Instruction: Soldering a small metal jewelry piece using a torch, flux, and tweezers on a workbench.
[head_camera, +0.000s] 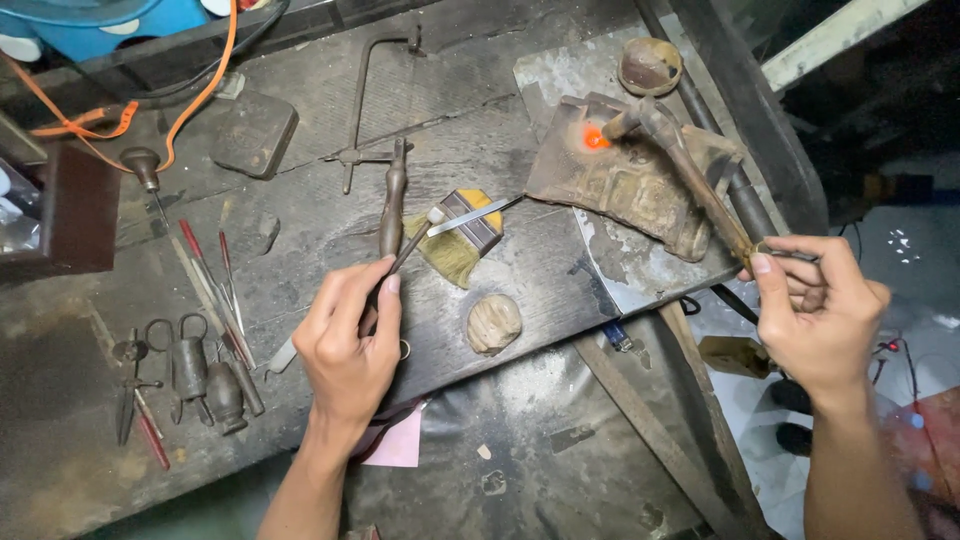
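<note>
My left hand (350, 335) grips a pair of long tweezers (455, 220) whose tips reach toward a worn brown fire block (620, 180) on the dark wooden workbench (300, 200). My right hand (815, 310) holds the handle of a rusty blowtorch (690, 170). Its nozzle points at a small glowing orange piece (595, 137) on the block. The tweezer tips stop just left of the block's edge.
Under the tweezers lie a yellow brush (455, 250) and a dark striped block (472, 222). A jeweller's saw frame (370, 100), a pale lump (493, 322), a small bowl (650, 65), shears and files (200, 370) at the left, and orange cable (190, 100) surround them.
</note>
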